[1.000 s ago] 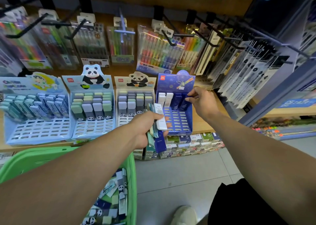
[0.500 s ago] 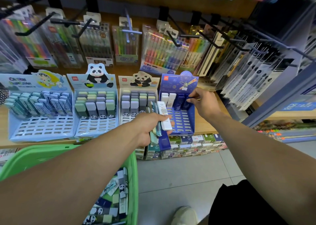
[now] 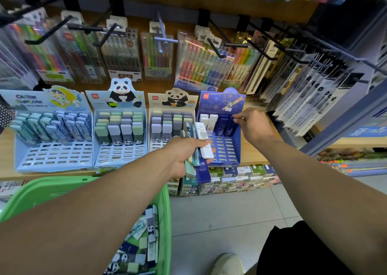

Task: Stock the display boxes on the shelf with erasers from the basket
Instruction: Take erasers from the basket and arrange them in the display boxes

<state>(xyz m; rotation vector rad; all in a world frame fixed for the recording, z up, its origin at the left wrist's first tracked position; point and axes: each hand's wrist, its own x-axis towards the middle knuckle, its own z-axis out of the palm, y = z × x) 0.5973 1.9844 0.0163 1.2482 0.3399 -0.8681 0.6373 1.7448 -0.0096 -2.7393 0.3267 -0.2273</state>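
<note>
Erasers (image 3: 196, 147): bundle clasped in left-hand grip (image 3: 184, 155), in front of dark blue display box (image 3: 225, 149) | right-hand grip (image 3: 253, 126): fingertips pinch at blue eraser (image 3: 229, 126) in box back row | green basket (image 3: 163, 222): below left forearm, holds loose erasers | shelf (image 3: 254, 149): carries four boxes.

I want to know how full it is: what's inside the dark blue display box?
The dark blue display box holds two white erasers and dark blue erasers in its back row; most slots in front show empty. The left hand and its erasers cover the near-left slots.
</note>
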